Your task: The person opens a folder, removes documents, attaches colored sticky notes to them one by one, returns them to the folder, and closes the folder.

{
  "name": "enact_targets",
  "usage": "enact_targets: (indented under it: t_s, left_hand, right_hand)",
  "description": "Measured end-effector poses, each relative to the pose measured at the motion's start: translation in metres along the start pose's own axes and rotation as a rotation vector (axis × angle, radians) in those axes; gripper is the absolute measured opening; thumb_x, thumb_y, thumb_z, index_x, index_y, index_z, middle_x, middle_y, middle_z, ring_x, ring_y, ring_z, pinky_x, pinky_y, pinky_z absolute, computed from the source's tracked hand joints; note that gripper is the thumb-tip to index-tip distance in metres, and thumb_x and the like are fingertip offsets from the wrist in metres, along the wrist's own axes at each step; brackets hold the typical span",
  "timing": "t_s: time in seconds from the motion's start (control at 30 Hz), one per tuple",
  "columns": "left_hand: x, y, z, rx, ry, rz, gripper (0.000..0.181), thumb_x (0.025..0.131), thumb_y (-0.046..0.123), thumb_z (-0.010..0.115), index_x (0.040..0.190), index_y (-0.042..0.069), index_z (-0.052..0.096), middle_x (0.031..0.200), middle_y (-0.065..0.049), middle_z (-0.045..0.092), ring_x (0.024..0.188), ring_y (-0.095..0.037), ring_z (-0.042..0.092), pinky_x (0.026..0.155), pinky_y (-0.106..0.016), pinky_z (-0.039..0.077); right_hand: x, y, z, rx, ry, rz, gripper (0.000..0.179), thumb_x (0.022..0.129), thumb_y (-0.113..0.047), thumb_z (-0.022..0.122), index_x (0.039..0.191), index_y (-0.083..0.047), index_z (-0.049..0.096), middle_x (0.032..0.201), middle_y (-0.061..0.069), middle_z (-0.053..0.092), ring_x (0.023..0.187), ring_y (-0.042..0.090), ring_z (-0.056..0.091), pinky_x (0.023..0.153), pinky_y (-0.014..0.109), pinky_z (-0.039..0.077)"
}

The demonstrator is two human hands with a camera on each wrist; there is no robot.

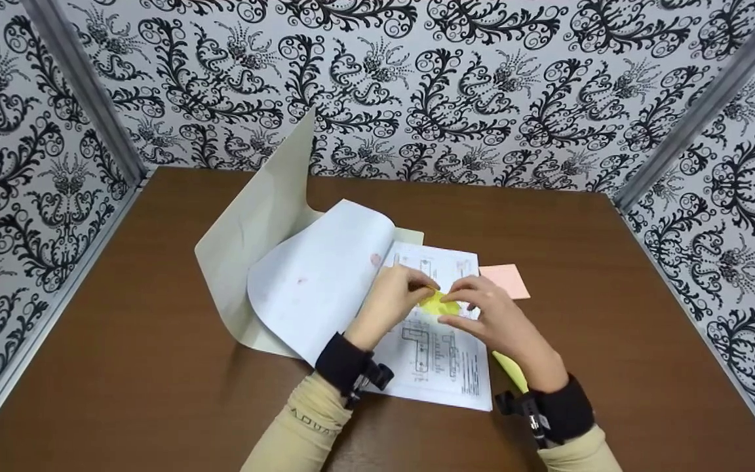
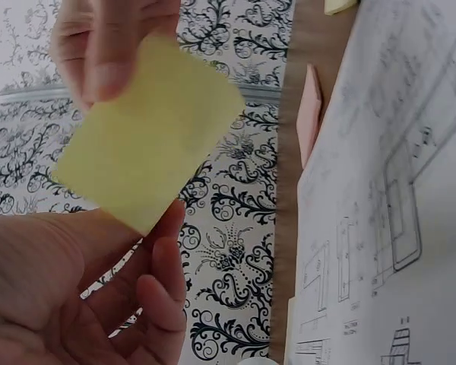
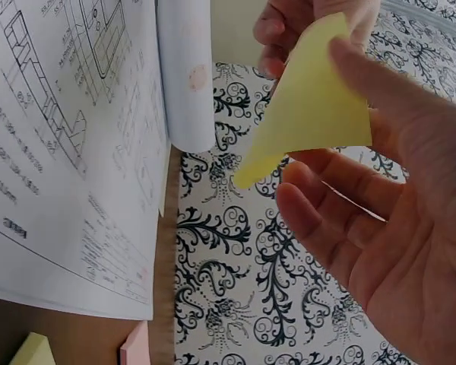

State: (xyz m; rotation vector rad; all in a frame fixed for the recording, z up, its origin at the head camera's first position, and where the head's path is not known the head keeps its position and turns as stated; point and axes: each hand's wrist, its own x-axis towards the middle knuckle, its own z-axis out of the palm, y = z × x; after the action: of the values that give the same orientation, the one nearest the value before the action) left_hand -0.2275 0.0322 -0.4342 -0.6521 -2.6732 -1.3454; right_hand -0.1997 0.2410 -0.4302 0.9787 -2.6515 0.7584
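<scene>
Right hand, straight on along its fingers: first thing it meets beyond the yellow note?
Probably the left hand, just across the yellow note in the head view; depth between them is unclear.

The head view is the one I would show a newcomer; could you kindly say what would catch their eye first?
Probably the bright yellow note, held by the left hand and right hand over the printed page. Next might come the pale folder cover standing up left of it, and the black-and-white patterned wall behind the table.
</scene>
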Motion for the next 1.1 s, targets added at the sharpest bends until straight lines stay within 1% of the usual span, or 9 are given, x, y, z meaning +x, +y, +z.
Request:
enact_targets:
  t_s: [0.1,0.2,0.3,0.37,0.47,0.6,0.7,0.9,1.1]
  left_hand:
    - [-0.003,0.001,-0.002,0.030,0.002,-0.001,0.009,0.094,0.012,0.078,0.099,0.008,0.085,0.096,-0.003,0.081,0.086,-0.015,0.074,0.070,-0.022,0.053]
    - [-0.005,0.002,-0.002,0.060,-0.005,-0.006,0.009,0.095,0.014,0.079,0.097,0.010,0.085,0.094,-0.001,0.081,0.080,-0.012,0.071,0.065,-0.021,0.048]
    - [-0.006,0.000,0.000,0.067,-0.010,-0.006,0.008,0.095,0.013,0.078,0.096,0.010,0.085,0.093,-0.001,0.080,0.080,-0.012,0.070,0.066,-0.022,0.047]
    - [-0.005,-0.002,0.000,0.066,-0.011,-0.005,0.008,0.095,0.011,0.078,0.096,0.009,0.085,0.094,-0.001,0.080,0.082,-0.013,0.070,0.068,-0.023,0.048]
    - [-0.006,-0.005,0.001,0.069,-0.012,0.000,0.007,0.094,0.008,0.078,0.096,0.008,0.085,0.092,-0.001,0.080,0.083,-0.014,0.071,0.071,-0.024,0.051]
    - [-0.007,-0.007,0.002,0.098,-0.029,-0.012,0.005,0.092,0.007,0.079,0.092,0.009,0.084,0.089,-0.003,0.080,0.082,-0.016,0.073,0.073,-0.027,0.055]
    - [-0.007,-0.009,0.004,0.131,-0.051,-0.046,0.005,0.093,0.008,0.079,0.091,0.009,0.083,0.088,-0.003,0.079,0.084,-0.018,0.074,0.075,-0.029,0.056]
    - [-0.006,-0.013,0.008,0.148,-0.056,-0.098,0.005,0.094,0.006,0.077,0.092,0.006,0.081,0.090,-0.007,0.078,0.088,-0.023,0.073,0.078,-0.033,0.057]
    - [-0.006,-0.017,0.011,0.146,-0.062,-0.102,0.006,0.091,-0.001,0.076,0.091,0.004,0.080,0.091,-0.009,0.077,0.089,-0.023,0.072,0.078,-0.033,0.058]
  right_hand:
    - [0.002,0.002,0.004,0.013,0.006,0.016,0.021,0.089,-0.014,0.084,0.104,-0.002,0.076,0.112,0.014,0.066,0.099,0.030,0.062,0.077,0.043,0.058]
    - [0.002,0.005,0.009,0.024,0.000,0.017,0.016,0.090,-0.003,0.080,0.103,-0.001,0.071,0.110,0.014,0.068,0.097,0.031,0.066,0.076,0.042,0.061]
    - [0.002,0.007,0.012,0.036,-0.016,0.015,0.016,0.091,0.005,0.076,0.103,-0.002,0.068,0.100,0.009,0.070,0.089,0.026,0.069,0.075,0.039,0.061]
    - [0.003,0.008,0.014,0.024,-0.015,0.020,0.017,0.092,0.009,0.073,0.101,-0.004,0.068,0.093,0.006,0.070,0.082,0.021,0.067,0.073,0.036,0.058]
    - [0.003,0.009,0.016,0.003,-0.007,0.040,0.019,0.092,0.012,0.071,0.098,-0.005,0.067,0.089,0.003,0.069,0.079,0.017,0.061,0.071,0.034,0.054]
    - [0.003,0.011,0.020,-0.025,-0.005,0.046,0.018,0.092,0.013,0.069,0.095,-0.004,0.067,0.092,0.006,0.070,0.082,0.020,0.062,0.072,0.036,0.054]
    - [0.003,0.012,0.023,-0.053,-0.019,0.046,0.018,0.091,0.014,0.070,0.092,-0.003,0.068,0.094,0.009,0.071,0.085,0.024,0.065,0.074,0.039,0.055]
    - [0.004,0.013,0.028,-0.093,-0.055,0.113,0.015,0.089,0.013,0.072,0.094,-0.001,0.073,0.097,0.012,0.075,0.092,0.029,0.071,0.078,0.043,0.057]
    - [0.005,0.013,0.033,-0.065,-0.082,0.163,0.016,0.089,0.015,0.070,0.097,0.002,0.075,0.100,0.015,0.075,0.097,0.033,0.071,0.083,0.047,0.058]
